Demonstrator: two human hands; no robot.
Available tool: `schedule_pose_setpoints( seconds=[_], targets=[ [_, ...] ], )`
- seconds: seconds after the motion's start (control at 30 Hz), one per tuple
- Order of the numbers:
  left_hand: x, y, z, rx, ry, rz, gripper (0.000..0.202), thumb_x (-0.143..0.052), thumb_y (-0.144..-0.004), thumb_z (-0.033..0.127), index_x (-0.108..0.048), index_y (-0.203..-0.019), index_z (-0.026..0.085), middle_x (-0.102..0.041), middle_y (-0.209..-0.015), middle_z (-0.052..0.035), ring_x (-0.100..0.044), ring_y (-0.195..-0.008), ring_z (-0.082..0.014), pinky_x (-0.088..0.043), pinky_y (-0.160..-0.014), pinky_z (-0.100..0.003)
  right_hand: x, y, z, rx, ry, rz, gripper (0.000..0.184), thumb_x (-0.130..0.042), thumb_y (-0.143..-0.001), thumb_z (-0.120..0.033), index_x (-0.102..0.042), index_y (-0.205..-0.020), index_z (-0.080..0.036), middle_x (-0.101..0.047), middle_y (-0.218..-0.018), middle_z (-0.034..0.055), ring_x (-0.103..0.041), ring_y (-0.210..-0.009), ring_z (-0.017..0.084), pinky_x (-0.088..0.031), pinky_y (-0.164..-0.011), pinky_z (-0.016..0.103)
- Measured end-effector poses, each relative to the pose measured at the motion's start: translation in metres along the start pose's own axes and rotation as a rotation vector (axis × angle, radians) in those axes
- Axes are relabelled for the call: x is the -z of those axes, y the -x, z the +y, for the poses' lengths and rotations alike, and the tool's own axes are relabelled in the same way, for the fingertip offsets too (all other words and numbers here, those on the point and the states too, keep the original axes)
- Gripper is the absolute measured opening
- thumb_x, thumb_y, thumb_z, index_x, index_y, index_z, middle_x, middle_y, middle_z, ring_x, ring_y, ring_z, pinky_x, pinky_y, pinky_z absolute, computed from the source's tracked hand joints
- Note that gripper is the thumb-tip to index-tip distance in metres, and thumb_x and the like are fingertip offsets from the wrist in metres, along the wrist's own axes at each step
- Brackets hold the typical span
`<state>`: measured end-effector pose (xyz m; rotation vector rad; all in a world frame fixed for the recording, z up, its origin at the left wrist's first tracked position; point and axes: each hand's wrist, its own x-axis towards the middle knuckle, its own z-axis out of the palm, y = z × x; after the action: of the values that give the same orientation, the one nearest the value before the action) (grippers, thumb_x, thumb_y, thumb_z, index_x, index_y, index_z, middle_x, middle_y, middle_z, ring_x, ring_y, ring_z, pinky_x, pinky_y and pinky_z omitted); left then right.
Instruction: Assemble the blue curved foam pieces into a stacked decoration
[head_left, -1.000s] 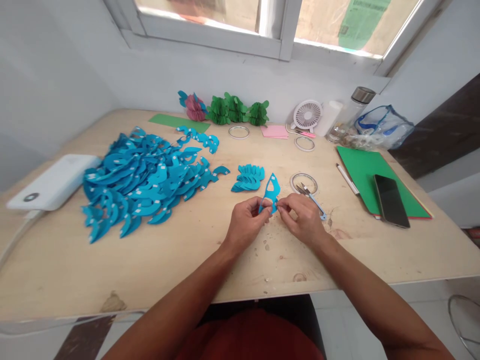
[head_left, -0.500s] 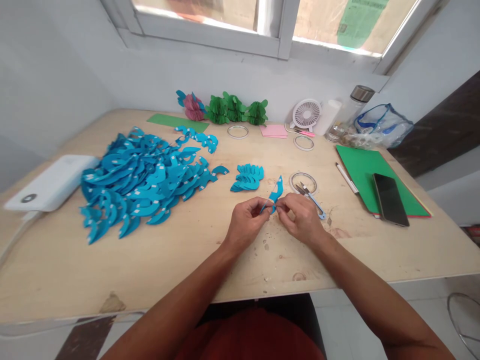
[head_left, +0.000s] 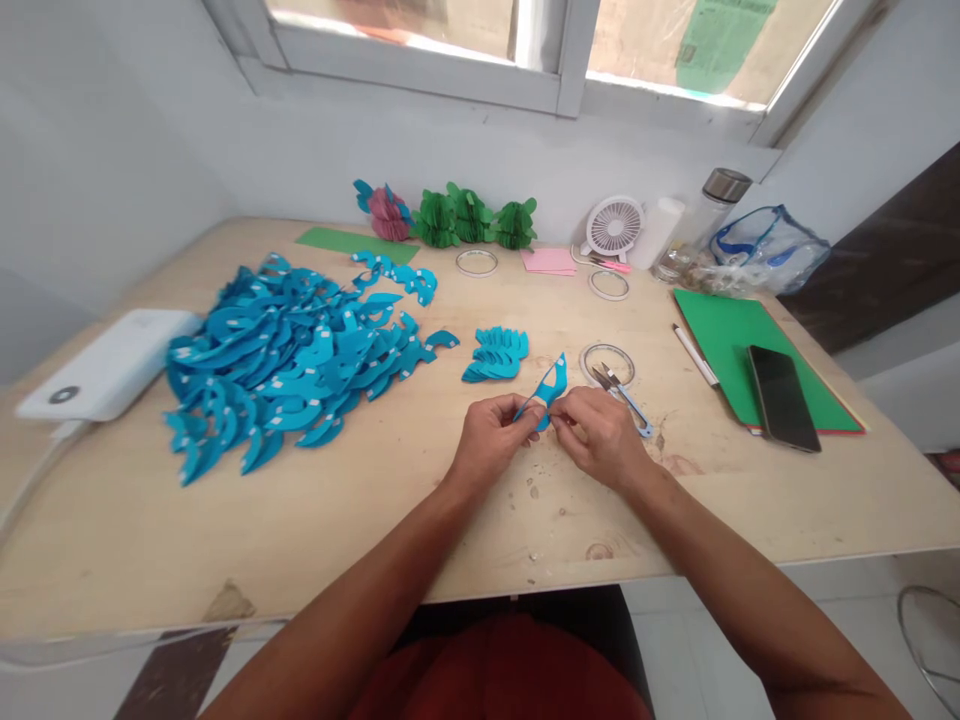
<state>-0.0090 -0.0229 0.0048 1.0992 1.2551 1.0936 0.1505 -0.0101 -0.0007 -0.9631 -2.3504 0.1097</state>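
Observation:
Both my hands meet above the front middle of the wooden table (head_left: pixel 360 500). My left hand (head_left: pixel 491 440) and my right hand (head_left: pixel 600 435) each pinch the lower end of a curved blue paper piece (head_left: pixel 551 385), whose tip points up and away from me. A small stack of the same blue pieces (head_left: pixel 496 355) lies just beyond my hands. A large heap of blue pieces (head_left: pixel 292 355) with small white tabs covers the table's left part. Small snips (head_left: pixel 622 395) lie right beside my right hand.
A white power bank (head_left: pixel 112 360) lies at the left edge. Tape rolls (head_left: pixel 606 360), a small fan (head_left: pixel 613 228), a bottle (head_left: pixel 709 215) and paper flowers (head_left: pixel 469 218) stand at the back. A phone (head_left: pixel 780 398) rests on a green folder (head_left: pixel 739 345) at the right.
The blue piece, spread open between my hands a second ago, has been folded together into one narrow curved shape. My hands have stayed in nearly the same place.

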Motion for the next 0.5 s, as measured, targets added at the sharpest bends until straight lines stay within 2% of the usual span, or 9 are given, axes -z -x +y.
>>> schedule_pose_setpoints(
  seconds=[0.5],
  targets=[
    [-0.0001, -0.0015, 0.0028, 0.06, 0.009, -0.001, 0.019, -0.061, -0.062, 0.026, -0.056, -0.048, 0.015, -0.051, -0.044, 0.0023, -0.047, -0.044, -0.009, -0.04, -0.048, -0.021, 0.0015, 0.0006, -0.0011, 0.083, 0.074, -0.047, 0.017, -0.042, -0.088, -0.019, -0.057, -0.081, -0.017, -0.059, -0.075, 0.0058, -0.051, -0.071, 0.017, -0.037, -0.065, 0.029]
  ],
)
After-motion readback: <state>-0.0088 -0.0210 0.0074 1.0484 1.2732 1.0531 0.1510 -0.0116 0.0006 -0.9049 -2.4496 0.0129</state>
